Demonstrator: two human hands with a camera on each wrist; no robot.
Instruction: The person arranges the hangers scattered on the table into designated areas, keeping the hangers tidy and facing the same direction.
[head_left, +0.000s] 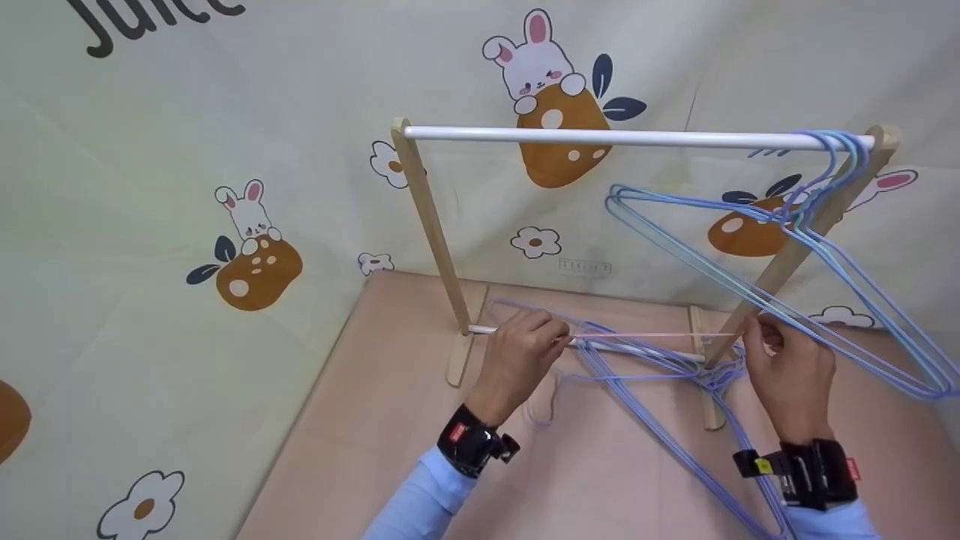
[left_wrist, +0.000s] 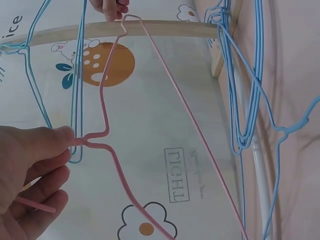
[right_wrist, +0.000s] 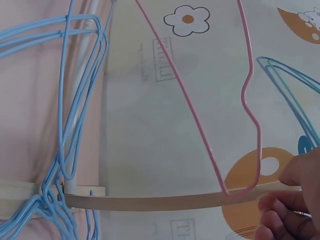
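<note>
With fingers of the left hand (head_left: 525, 345) pinched together, holding the pink hanger (left_wrist: 103, 105) by its neck in front of the wooden rack (head_left: 433, 232); with those of the right hand (head_left: 791, 375) curled beside one end, cannot tell whether gripping, likely there to stop it swivelling

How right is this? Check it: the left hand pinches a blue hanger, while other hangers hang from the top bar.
The colour is wrong: the left wrist view shows the left hand pinching a pink hanger. Other hangers do hang from the top bar.
</note>
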